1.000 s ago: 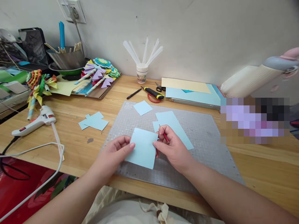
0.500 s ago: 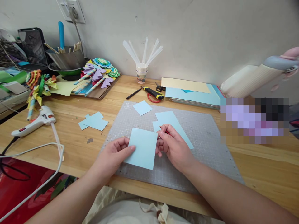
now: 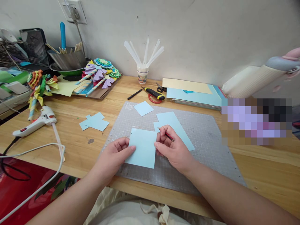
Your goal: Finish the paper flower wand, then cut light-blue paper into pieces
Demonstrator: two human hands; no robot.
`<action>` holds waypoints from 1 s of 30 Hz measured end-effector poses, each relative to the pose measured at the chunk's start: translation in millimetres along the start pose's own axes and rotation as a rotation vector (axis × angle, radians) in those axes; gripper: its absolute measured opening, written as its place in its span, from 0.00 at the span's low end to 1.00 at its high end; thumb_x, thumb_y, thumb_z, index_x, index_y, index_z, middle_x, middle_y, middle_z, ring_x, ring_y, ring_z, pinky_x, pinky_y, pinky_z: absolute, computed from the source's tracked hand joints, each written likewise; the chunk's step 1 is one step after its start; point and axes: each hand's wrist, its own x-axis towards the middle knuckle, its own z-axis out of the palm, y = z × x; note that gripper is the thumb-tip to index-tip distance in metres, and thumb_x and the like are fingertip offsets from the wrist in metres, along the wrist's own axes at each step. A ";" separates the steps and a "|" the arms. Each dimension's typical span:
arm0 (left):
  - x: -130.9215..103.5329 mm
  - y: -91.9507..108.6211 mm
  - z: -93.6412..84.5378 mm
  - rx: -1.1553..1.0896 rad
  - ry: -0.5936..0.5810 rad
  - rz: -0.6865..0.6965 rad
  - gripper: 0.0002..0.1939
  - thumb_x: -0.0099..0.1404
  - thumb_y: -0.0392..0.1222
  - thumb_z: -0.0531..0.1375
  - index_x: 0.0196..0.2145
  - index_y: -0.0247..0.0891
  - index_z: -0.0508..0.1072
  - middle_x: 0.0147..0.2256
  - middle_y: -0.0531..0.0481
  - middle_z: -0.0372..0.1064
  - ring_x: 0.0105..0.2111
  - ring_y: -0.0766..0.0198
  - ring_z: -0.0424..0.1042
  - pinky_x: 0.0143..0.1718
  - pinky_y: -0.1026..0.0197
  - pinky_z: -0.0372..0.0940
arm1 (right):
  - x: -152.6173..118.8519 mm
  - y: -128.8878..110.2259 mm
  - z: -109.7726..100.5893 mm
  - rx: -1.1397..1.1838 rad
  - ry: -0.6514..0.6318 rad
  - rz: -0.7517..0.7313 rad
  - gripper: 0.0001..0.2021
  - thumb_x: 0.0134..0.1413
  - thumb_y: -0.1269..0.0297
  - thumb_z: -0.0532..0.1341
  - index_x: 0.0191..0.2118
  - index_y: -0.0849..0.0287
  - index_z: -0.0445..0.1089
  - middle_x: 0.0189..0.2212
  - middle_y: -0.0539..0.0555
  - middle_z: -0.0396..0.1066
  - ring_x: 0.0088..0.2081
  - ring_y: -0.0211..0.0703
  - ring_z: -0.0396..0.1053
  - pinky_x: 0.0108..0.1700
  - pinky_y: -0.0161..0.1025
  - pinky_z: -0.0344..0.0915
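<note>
A light blue square of paper (image 3: 142, 148) is raised just over the grey cutting mat (image 3: 206, 162). My left hand (image 3: 118, 153) grips its left edge, thumb on the face and fingers behind. My right hand (image 3: 174, 148) is closed around a short red-and-black pencil (image 3: 169, 136), whose tip points up and left. The right thumb and a finger also meet at the paper's right edge. Beyond the hands, a smaller blue square (image 3: 143, 108) and a long blue paper piece (image 3: 177, 125) rest on the mat. More blue paper pieces (image 3: 96, 121) overlap on the table at left.
A hot glue gun (image 3: 35, 122) with its cable lies at left. Behind the mat are a black pen (image 3: 134, 94), a yellow-black utility knife (image 3: 154, 93), scissors (image 3: 160, 88), a paper cup of white sticks (image 3: 142, 75) and stacked paper (image 3: 194, 96). Paper flowers (image 3: 99, 73) lie back left.
The pencil has shifted within my right hand and more of its barrel shows. My right thumb has come onto the paper's right edge. The left hand keeps its hold.
</note>
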 end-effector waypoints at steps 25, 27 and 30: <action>-16.8 -29.0 -13.1 1.156 0.096 0.668 0.13 0.58 0.33 0.58 0.42 0.42 0.69 0.45 0.47 0.66 0.44 0.56 0.66 0.45 0.55 0.62 | -4.7 7.1 -3.2 -1.356 -0.438 -0.553 0.14 0.47 0.82 0.51 0.37 0.57 0.59 0.31 0.51 0.65 0.35 0.44 0.59 0.37 0.40 0.53; -22.2 -31.2 -13.3 1.191 0.052 0.657 0.06 0.63 0.36 0.56 0.38 0.42 0.69 0.41 0.48 0.68 0.40 0.58 0.66 0.41 0.56 0.61 | -5.5 4.4 -2.0 -1.345 -0.445 -0.503 0.13 0.47 0.81 0.53 0.36 0.57 0.59 0.32 0.51 0.65 0.35 0.43 0.59 0.38 0.39 0.52; -27.3 -32.5 -14.2 1.248 0.048 0.657 0.06 0.67 0.37 0.52 0.35 0.42 0.69 0.36 0.50 0.69 0.37 0.60 0.66 0.37 0.56 0.58 | -7.0 -0.3 -0.6 -1.302 -0.458 -0.485 0.09 0.50 0.77 0.55 0.35 0.56 0.59 0.31 0.50 0.65 0.35 0.42 0.59 0.38 0.39 0.52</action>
